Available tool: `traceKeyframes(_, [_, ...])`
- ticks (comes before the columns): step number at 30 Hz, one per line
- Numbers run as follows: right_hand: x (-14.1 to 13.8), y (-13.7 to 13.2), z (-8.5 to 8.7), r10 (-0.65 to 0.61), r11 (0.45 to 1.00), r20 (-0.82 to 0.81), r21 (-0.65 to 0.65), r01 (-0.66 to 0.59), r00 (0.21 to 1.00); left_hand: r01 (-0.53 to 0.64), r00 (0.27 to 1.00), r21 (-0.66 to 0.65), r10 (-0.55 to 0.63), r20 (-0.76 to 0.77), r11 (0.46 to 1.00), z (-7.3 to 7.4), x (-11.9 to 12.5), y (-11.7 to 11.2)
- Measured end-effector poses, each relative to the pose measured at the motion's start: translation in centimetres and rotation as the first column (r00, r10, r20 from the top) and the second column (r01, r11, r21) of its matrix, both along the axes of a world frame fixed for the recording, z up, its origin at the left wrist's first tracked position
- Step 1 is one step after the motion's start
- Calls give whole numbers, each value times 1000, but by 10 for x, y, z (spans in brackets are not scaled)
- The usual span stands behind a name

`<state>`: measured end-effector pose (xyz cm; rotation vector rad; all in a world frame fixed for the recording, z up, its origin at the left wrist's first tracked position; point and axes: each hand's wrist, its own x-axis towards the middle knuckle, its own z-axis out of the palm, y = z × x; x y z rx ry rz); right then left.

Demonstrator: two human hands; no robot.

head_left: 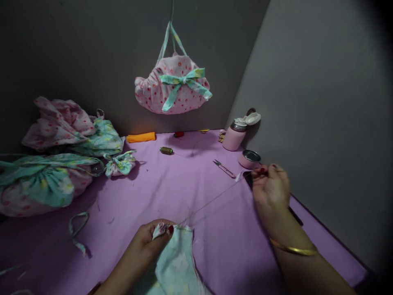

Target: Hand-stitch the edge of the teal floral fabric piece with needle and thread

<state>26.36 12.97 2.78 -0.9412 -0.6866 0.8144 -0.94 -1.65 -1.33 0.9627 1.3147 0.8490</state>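
My left hand [150, 239] pinches the gathered top of a mint floral fabric piece [175, 262] at the near edge of the purple table [147, 192]. A thin thread [217, 196] runs taut from that fabric up to my right hand [270, 186], whose fingers are closed on the thread's end near the right wall. A gold bangle sits on the right wrist. Any needle in the right fingers is too small to make out.
Small thread snips [224, 168] lie just left of my right hand. A pink flask [235, 135] and its pink cup [249, 159] stand by the wall. Thread spools [166, 150], an orange roll [141, 137], finished fabric bags [46, 180] at left, one pink bag [173, 86] hanging above.
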Motion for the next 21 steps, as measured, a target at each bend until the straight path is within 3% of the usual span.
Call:
traceKeyframes(2, [18,8,4,-270,949,-41,160,273,962,7,1000,1,-7,-4,1000,-1,-1,0])
traceKeyframes(4, [22,7,7,-443,845,-13,329,422,897,3,1000,-3,-3,-3,1000,-1,-1,0])
traceKeyframes(5, [18,3,7,-439,841,61,379,386,897,-5,1000,-4,5,0,1000,-1,-1,0])
traceKeyframes(6, [10,-2,6,-367,880,171,383,282,914,-14,1000,-5,14,2,1000,-1,-1,0])
traceKeyframes(7, [0,-8,5,-241,931,284,337,138,928,-25,1000,-5,25,-1,1000,0,-1,0])
traceKeyframes(8, [-12,-16,2,-29,972,414,224,-71,910,-37,999,-3,37,-7,999,1,-1,0])
traceKeyframes(9, [-25,-24,-1,110,969,486,143,-203,867,-49,999,-3,49,-12,999,2,0,-1])
traceKeyframes(10, [-37,-32,-5,289,930,560,29,-367,776,-57,998,-6,57,-14,998,3,0,-1])
traceKeyframes(11, [-47,-39,-9,543,796,628,-173,-579,558,-65,998,-13,65,-16,998,5,1,-1])
traceKeyframes(12, [-56,-45,-13,672,661,648,-304,-686,359,-69,997,-21,69,-16,997,6,1,-1])
traceKeyframes(13, [-62,-50,-17,741,529,649,-410,-743,169,-72,997,-25,71,-18,997,6,2,-1])
traceKeyframes(14, [-67,-53,-20,759,437,650,-476,-763,29,-68,998,-27,68,-18,997,7,2,-1])
traceKeyframes(15, [-69,-55,-22,747,403,664,-499,-767,-40,-61,998,-23,61,-17,998,7,2,-1])
traceKeyframes(16, [-70,-56,-23,733,399,677,-507,-764,-66,-49,999,-20,49,-10,999,7,1,-1])
traceKeyframes(18, [-70,-56,-23,726,432,687,-504,-748,-43,-23,1000,-14,23,6,1000,6,1,0])
traceKeyframes(21, [-65,-50,-20,708,564,694,-448,-694,128,-22,1000,-8,22,1,1000,6,0,0])
